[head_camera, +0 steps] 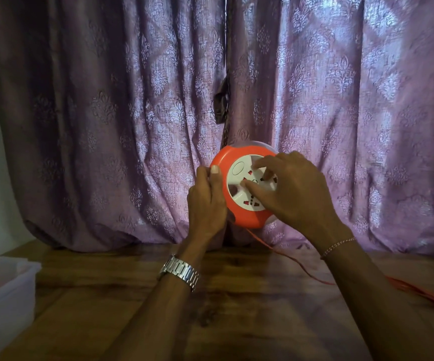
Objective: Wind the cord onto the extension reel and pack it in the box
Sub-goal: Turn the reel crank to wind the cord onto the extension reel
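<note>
I hold an orange extension reel (239, 214) with a white socket face up in front of the curtain, above the table. My left hand (206, 201) grips its left rim, thumb on the front edge. My right hand (292, 190) lies over the white socket face, fingertips curled into its recesses. An orange cord (299, 267) drops from the reel's underside and trails right across the table to a loose bundle at the right edge. A translucent plastic box (5, 290) stands at the left edge.
A wooden table (137, 295) spreads below my arms. A purple patterned curtain (132, 113) hangs right behind the reel and touches the table's back edge. A pale wall shows at the far left.
</note>
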Motion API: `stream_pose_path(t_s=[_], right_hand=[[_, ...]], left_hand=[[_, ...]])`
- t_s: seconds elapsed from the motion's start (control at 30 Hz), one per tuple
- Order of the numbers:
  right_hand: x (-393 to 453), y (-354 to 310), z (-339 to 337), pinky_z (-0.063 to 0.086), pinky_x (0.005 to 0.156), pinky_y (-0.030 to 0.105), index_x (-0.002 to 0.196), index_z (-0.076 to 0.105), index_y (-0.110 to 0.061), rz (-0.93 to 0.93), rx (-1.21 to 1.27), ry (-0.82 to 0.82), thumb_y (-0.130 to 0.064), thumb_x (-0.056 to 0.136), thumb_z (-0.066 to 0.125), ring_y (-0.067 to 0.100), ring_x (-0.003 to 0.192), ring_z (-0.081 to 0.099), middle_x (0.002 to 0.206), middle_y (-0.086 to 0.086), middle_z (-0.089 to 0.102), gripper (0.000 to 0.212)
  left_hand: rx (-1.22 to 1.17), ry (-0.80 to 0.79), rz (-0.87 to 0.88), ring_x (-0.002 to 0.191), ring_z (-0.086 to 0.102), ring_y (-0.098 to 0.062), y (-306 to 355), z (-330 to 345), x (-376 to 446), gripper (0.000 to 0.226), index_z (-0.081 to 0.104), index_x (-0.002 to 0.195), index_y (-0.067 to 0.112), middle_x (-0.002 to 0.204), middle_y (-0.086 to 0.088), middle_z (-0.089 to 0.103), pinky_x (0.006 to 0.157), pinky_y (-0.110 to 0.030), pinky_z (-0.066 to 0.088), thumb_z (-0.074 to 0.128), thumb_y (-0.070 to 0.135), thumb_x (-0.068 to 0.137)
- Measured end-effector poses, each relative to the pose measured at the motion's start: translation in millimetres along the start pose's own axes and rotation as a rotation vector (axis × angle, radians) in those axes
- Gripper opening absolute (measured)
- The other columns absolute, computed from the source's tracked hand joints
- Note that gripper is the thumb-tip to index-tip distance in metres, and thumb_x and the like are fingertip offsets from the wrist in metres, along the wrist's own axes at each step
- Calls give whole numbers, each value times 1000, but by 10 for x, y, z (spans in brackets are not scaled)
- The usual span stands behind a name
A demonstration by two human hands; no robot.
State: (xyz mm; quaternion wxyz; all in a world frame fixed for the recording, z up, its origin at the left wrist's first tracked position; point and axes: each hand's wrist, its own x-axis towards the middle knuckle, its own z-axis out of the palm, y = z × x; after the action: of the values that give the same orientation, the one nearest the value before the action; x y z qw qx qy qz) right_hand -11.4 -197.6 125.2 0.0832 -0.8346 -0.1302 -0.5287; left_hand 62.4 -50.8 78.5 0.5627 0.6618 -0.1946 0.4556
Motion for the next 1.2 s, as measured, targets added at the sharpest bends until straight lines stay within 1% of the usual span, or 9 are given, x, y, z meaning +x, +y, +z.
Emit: stream_pose_path(t_s=[0.1, 0.23, 0.37, 0.6, 0.73, 0.83, 0.97, 1.07, 1.2], right_hand=[[43, 41, -80, 48, 84, 46, 102, 69, -27, -141, 68, -135, -24, 83, 66, 24, 111, 49, 116, -1, 64, 20], [40, -25, -130, 45, 94, 45, 117, 65, -45, -161, -29, -364, -4, 79, 53, 27, 124, 37, 146, 0, 44, 57], [29, -63, -114, 50, 82, 39, 119, 59, -54, -170, -112, -369, -6, 81, 55, 26, 121, 33, 148, -3, 38, 62], [-14, 0, -23, 51, 69, 37, 124, 50, -60, -113, -132, -206, -39, 76, 68, 26, 103, 49, 114, -3, 63, 55], [-32, 5, 73, 49, 65, 32, 123, 52, -56, 57, -103, -22, -80, 61, 55, 25, 86, 66, 88, -6, 74, 66], [-40, -7, 122, 45, 58, 29, 117, 63, -45, 93, -127, 114, -85, 66, 49, 30, 75, 67, 78, 0, 74, 67], [-21, -4, 58, 49, 60, 33, 118, 64, -39, 45, -123, 42, -70, 79, 53, 23, 88, 61, 85, -2, 72, 51], [9, 48, -22, 51, 64, 40, 110, 67, -32, -71, -29, -8, -37, 86, 65, 22, 102, 49, 101, -5, 66, 25], [36, 94, -71, 50, 82, 46, 117, 66, -37, -216, 39, -252, -3, 80, 59, 26, 114, 40, 136, -3, 52, 51]], left_hand=[[-6, 7, 0, 59, 59, -15, -2, -4, -2, 33, 42, 81, 27, 62, 6, 61, 60, -50, 51, 32, 49, 103], [-6, 3, -6, 63, 62, -22, 3, -2, -7, 34, 44, 85, 25, 66, 1, 62, 62, -53, 52, 31, 50, 103], [-11, -15, -15, 71, 66, -33, -4, -1, -13, 38, 48, 91, 18, 75, -9, 67, 66, -55, 55, 30, 50, 103], [13, -7, 6, 66, 63, -31, -2, -1, -17, 34, 46, 88, 23, 68, -4, 61, 63, -55, 52, 31, 50, 103], [32, 14, 19, 65, 61, -27, 0, 0, -19, 31, 42, 85, 27, 65, 3, 59, 62, -53, 50, 31, 49, 103], [32, 19, 26, 66, 62, -27, -13, 4, -14, 32, 42, 85, 27, 68, 3, 61, 62, -51, 51, 29, 50, 103], [34, 11, 27, 65, 62, -26, -44, 3, -9, 32, 43, 86, 26, 68, 1, 62, 61, -51, 51, 29, 50, 103], [29, 29, 23, 58, 58, -13, -65, -3, 12, 33, 42, 83, 27, 62, 6, 58, 58, -44, 49, 29, 51, 102], [3, 28, 15, 62, 59, -26, -76, -10, 33, 35, 43, 86, 24, 63, 7, 56, 61, -52, 52, 29, 51, 102]])
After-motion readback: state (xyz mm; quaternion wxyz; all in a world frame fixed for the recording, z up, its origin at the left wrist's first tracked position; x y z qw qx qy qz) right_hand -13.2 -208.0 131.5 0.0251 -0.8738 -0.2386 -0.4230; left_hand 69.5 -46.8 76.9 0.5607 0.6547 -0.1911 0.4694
